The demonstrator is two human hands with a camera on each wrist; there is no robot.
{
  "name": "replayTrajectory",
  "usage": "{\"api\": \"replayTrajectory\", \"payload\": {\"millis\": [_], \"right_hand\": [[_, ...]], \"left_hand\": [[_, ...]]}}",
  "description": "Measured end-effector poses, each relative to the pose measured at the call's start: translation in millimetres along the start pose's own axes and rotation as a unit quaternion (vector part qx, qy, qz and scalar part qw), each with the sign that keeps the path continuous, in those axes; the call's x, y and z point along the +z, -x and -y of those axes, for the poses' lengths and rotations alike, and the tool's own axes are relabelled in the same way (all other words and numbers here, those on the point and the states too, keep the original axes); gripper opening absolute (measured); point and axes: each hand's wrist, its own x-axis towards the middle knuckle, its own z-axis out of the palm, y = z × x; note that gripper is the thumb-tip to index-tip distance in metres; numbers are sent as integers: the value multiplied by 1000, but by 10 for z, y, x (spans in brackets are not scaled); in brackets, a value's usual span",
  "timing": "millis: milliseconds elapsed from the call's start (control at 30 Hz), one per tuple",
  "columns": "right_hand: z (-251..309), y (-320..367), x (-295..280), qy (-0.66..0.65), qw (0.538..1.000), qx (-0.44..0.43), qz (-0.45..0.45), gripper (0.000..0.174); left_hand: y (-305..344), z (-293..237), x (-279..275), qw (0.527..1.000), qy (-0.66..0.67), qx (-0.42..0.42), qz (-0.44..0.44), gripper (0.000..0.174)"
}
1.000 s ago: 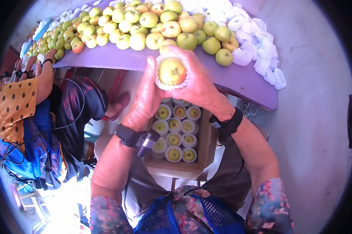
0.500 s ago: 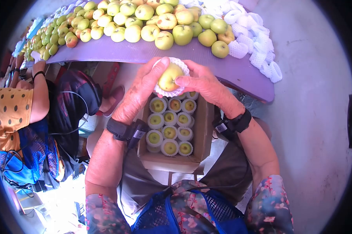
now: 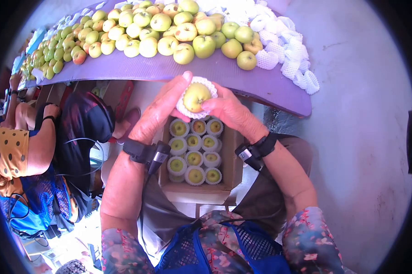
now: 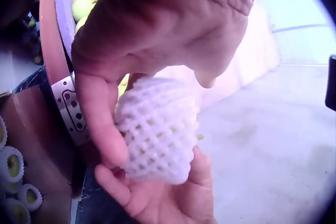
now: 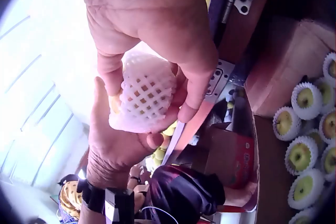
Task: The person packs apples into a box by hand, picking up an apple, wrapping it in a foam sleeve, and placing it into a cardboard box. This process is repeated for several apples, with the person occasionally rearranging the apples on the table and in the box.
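We stand at a long table (image 3: 260, 86) covered with a purple mat, and a perforated metal bracket (image 4: 71, 111) is fixed beneath its reddish wooden edge. To our right lies a bare grey concrete floor (image 3: 366, 137). Beyond it rises a pale, seamed wall (image 4: 283, 29), washed in bright daylight.

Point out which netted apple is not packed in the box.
The apple held between the left hand and right hand, above the box. The other netted apples sit in rows inside it.
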Motion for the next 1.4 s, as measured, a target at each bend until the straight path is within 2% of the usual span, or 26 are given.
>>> {"api": "replayTrajectory", "payload": {"millis": [67,200,267,333,433,500,567,633,733,800,933,1033,1133,1233,1333,1400], "right_hand": [[-134,46,-25,-11,1000,6,-20,56],[-491,213,-137,-68,997,3,-43,55],[-654,335,-217,-79,995,21,-64,54],[-1157,348,-574,-92,987,42,-122,49],[-1655,356,-994,-102,971,61,-206,43],[-1778,363,-1116,-105,961,55,-251,41],[-1843,305,-1177,-83,958,43,-272,41],[-1907,239,-1222,-82,955,24,-286,42],[-2007,80,-1179,-105,947,-15,-303,43],[-2008,24,-1182,-100,937,-45,-330,43],[-2003,-26,-1196,-103,912,-20,-396,46],[-2057,-95,-1218,-100,902,-16,-419,46],[-2148,-213,-1319,-104,891,-12,-441,45],[-2157,-263,-1355,-102,886,-13,-452,43],[-2204,-260,-1399,-85,884,-2,-459,41],[-2249,-298,-1467,-92,895,-12,-437,41]], "left_hand": [[38,-35,-35,999,-17,-19,-20,76],[103,-82,-111,968,-212,-37,-131,86],[148,-106,-161,962,-241,-19,-125,78],[146,-43,-235,963,-242,-17,-114,69],[-42,409,-393,930,-364,-26,-47,46],[-119,798,-347,826,-550,127,10,26],[-141,1014,-143,788,-611,37,64,21],[-294,1317,-34,744,-647,-56,157,23],[-424,1625,88,693,-700,-44,164,37],[-499,1765,94,646,-750,-18,140,45],[-718,2047,28,584,-799,62,131,52],[-856,2165,-2,547,-818,82,156,55],[-980,2215,-28,555,-807,80,182,57],[-1075,2335,-46,575,-790,117,179,66],[-1135,2438,-51,538,-812,96,204,61],[-1148,2495,-64,542,-813,99,186,59]]}}
